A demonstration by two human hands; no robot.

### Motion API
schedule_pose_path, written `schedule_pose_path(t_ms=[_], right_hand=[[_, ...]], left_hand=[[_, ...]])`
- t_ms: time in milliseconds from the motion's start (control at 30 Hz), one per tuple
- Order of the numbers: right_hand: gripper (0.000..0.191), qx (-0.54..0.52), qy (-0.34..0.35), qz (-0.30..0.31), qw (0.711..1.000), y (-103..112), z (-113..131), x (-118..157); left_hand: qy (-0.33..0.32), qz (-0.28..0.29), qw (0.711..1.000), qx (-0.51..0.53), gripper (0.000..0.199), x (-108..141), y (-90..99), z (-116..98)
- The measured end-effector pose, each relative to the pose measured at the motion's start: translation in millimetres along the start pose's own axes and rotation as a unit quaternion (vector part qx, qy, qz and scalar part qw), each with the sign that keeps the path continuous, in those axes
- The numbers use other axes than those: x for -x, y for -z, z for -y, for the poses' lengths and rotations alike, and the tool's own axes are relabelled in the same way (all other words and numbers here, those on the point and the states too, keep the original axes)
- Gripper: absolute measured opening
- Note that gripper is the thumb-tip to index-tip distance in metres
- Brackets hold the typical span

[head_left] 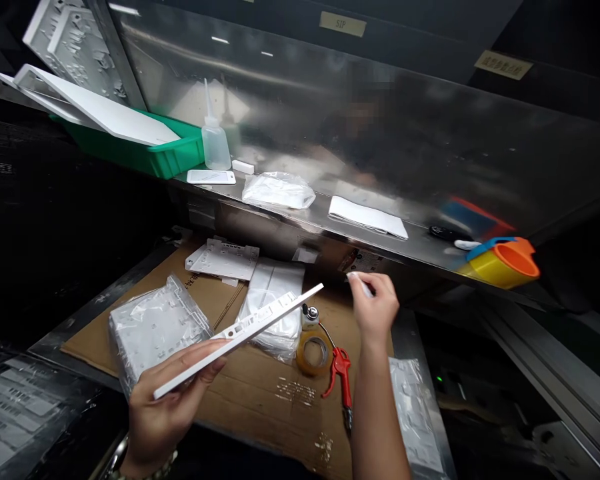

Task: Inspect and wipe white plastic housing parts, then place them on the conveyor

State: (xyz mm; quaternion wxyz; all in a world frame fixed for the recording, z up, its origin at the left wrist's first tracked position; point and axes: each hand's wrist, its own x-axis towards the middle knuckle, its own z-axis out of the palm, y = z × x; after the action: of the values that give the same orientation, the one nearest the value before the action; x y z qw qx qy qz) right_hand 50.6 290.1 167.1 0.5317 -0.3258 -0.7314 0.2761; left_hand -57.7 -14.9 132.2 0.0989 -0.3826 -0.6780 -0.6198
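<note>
My left hand (167,407) grips a white plastic panel (250,333) by its near end, thumb below and fingers behind. The panel is tilted, seen nearly edge-on, and its far end rises to the right. Apart from it, my right hand (377,303) is closed in a pinch to the right. A bit of white shows between its fingers, too small and covered to name. Under the hands, a cardboard sheet (250,393) covers the bench. A bagged stack of white plastic parts (155,323) lies just behind my left hand.
A red air blow gun (341,373), a tape roll (313,353) and flat plastic bags (275,287) lie on the cardboard. Another white part (225,259) lies behind. The metal shelf (320,217) holds a squeeze bottle (215,143), a green bin (175,157) and a yellow-orange cup (505,263).
</note>
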Motion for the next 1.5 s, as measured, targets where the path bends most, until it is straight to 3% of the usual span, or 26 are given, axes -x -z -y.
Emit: schedule_pose_path(t_ms=[100,333,667,833,967,1033,1233,1400,1500], right_hand=[[0.016,-0.020,-0.017,-0.019,0.999,17,2,1],[0.014,-0.070,0.000,0.072,0.995,27,48,30],[0.005,-0.066,0.063,0.147,0.985,5,73,39],[0.006,-0.098,0.074,0.233,0.965,-9,104,78],[0.009,-0.139,0.140,0.283,0.939,-13,127,111],[0.009,-0.143,0.151,0.290,0.934,-15,126,112],[0.007,-0.086,0.099,0.245,0.961,-16,112,94],[0.009,-0.141,0.136,0.308,0.931,-12,126,108],[0.008,-0.122,0.112,0.292,0.942,-14,105,90]], left_hand=[[0.070,-0.011,0.997,0.038,0.027,-7,0.7,-4],[0.113,-0.013,0.992,0.053,0.017,-18,-2.2,-9],[0.050,0.029,0.998,0.024,0.028,-16,-5.7,-9],[-0.018,0.045,0.999,-0.003,0.039,-15,-9.9,-6],[-0.037,0.063,0.997,-0.025,0.045,-14,-12.6,-4],[-0.034,0.061,0.997,-0.029,0.046,-13,-13.6,-4],[-0.036,0.041,0.998,-0.038,0.045,-14,-14.9,-8],[-0.041,0.050,0.998,-0.015,0.047,-12,-14.0,-7],[-0.031,0.040,0.999,-0.015,0.047,-8,-12.0,-4]])
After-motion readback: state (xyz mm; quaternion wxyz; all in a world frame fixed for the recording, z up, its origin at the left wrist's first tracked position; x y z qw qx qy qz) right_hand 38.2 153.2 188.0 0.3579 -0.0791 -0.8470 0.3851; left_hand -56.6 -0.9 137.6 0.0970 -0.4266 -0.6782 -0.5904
